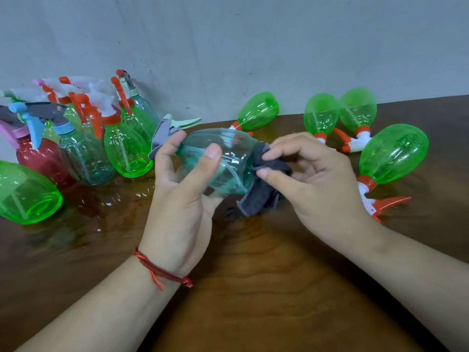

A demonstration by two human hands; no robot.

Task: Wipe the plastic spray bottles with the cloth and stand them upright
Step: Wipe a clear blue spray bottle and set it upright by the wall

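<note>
Hands meet above the middle of the brown wooden worktop (253, 280). The left hand (182, 191), with a red string bracelet (162, 270) on its wrist, grips a clear teal spray bottle (228, 158) turned on its side, with the thumb laid across the body and the fingers curled round the far side near the neck. The bottle's grey trigger head (162, 134) points left and its base faces right. The right hand (319, 179) pinches a dark grey cloth (264, 194) between thumb and fingertips and presses it against that base; a loose fold of the cloth hangs below the bottle. To the left, against the pale wall (228, 47), a cluster of bottles stands upright: a green bottle with a red trigger (127, 148) in front, a teal bottle with a blue head (86, 161) beside it, a red bottle with a pink collar (40, 161) further left, and more packed behind. A green bottle at the left edge (25, 194) shows its base to me. To the right, four green bottles lie on their sides, one near the wall (258, 110), two side by side (321, 115) and (357, 110), and one nearest the right hand (393, 153).
</note>
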